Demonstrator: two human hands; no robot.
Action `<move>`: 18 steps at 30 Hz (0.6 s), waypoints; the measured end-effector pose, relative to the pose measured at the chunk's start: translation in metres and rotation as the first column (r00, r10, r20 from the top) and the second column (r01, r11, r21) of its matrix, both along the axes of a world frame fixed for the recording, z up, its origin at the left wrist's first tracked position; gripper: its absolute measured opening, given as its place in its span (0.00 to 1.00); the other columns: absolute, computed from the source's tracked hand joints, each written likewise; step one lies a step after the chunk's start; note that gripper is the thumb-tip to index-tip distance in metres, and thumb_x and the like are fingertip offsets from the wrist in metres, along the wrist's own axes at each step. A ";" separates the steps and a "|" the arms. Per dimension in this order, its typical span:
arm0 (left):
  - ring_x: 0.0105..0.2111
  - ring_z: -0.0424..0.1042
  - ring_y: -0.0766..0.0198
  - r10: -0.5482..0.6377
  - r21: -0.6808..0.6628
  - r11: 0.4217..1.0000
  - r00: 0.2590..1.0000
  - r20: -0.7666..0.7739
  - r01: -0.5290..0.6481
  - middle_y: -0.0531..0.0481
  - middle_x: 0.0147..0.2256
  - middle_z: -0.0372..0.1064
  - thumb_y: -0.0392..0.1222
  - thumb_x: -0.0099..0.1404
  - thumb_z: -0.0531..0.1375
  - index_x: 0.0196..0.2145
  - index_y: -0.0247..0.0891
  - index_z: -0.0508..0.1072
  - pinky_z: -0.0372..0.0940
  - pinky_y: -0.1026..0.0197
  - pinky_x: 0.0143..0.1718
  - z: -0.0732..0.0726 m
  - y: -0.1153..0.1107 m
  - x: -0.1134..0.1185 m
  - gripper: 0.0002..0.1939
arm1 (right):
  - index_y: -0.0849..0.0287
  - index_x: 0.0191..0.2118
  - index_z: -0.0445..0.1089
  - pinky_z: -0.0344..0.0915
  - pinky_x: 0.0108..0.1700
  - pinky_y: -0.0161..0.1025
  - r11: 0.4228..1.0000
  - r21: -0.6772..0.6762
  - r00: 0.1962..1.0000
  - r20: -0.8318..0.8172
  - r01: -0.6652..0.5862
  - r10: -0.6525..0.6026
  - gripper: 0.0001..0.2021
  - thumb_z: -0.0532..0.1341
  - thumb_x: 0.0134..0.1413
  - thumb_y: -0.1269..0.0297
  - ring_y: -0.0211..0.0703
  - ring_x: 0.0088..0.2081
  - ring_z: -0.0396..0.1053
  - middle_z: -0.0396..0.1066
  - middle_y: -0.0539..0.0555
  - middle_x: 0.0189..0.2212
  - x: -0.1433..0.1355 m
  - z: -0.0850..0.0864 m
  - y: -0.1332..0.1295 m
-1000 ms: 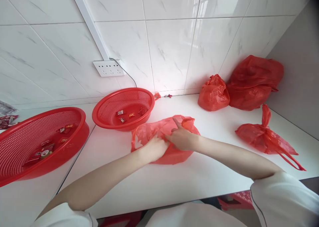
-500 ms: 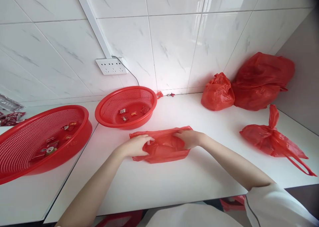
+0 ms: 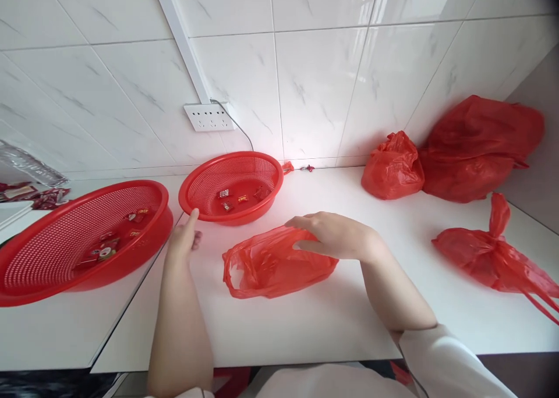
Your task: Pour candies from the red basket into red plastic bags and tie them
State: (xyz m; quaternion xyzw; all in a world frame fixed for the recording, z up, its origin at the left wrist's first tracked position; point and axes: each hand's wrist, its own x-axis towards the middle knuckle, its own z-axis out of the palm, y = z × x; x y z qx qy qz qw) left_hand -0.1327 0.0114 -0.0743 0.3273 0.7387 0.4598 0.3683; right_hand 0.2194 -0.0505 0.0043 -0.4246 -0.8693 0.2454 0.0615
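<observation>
A thin red plastic bag (image 3: 279, 270) lies on the white table, its mouth spread open upward and a handle loop at its left end. Over the bag's right rear edge is my right hand (image 3: 334, 234), fingers stretched and thumb apart, holding nothing. My left hand (image 3: 184, 235) is off the bag, beside the front left rim of the small red perforated basket (image 3: 205, 216); its thumb stands apart from the bent fingers, and I see nothing in it. Inside that basket are several small wrapped packets (image 3: 243, 199).
A larger red basket (image 3: 159, 229) with wrapped packets stands at left. Filled red bags (image 3: 393, 168) sit at the back right, and a knotted red bag (image 3: 476, 252) lies in front of them. A socket strip (image 3: 208, 117) with a cable is on the tiled wall.
My left hand has left the bag and moved left toward the baskets. My right hand has come out of the bag to above its edge. The bag's mouth is wider, and the view has shifted slightly.
</observation>
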 end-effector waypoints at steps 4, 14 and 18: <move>0.36 0.77 0.52 -0.225 -0.011 0.965 0.853 0.470 0.261 0.36 0.34 0.75 0.51 0.62 0.56 0.41 0.34 0.67 0.71 0.56 0.33 -0.004 0.001 0.011 0.17 | 0.53 0.60 0.63 0.64 0.42 0.41 1.000 -0.013 0.999 -0.038 -0.028 0.028 0.22 0.54 0.62 0.59 0.50 0.46 0.71 0.72 0.57 0.50 -0.004 -0.002 0.002; 0.44 0.76 0.51 -0.338 0.224 0.938 0.843 0.419 0.265 0.45 0.43 0.77 0.37 0.54 0.58 0.39 0.35 0.72 0.75 0.53 0.40 -0.021 -0.003 0.044 0.13 | 0.55 0.56 0.67 0.68 0.42 0.42 0.996 -0.040 0.995 -0.056 0.078 -0.080 0.19 0.56 0.62 0.58 0.50 0.45 0.73 0.74 0.57 0.48 0.015 -0.011 0.020; 0.44 0.76 0.50 -0.396 0.280 0.914 0.792 0.465 0.293 0.44 0.43 0.77 0.38 0.54 0.59 0.42 0.33 0.72 0.75 0.51 0.42 -0.015 -0.010 0.062 0.16 | 0.56 0.49 0.71 0.69 0.45 0.41 0.984 0.122 0.959 -0.264 0.134 -0.098 0.12 0.55 0.63 0.64 0.46 0.45 0.73 0.74 0.56 0.46 0.015 -0.023 0.038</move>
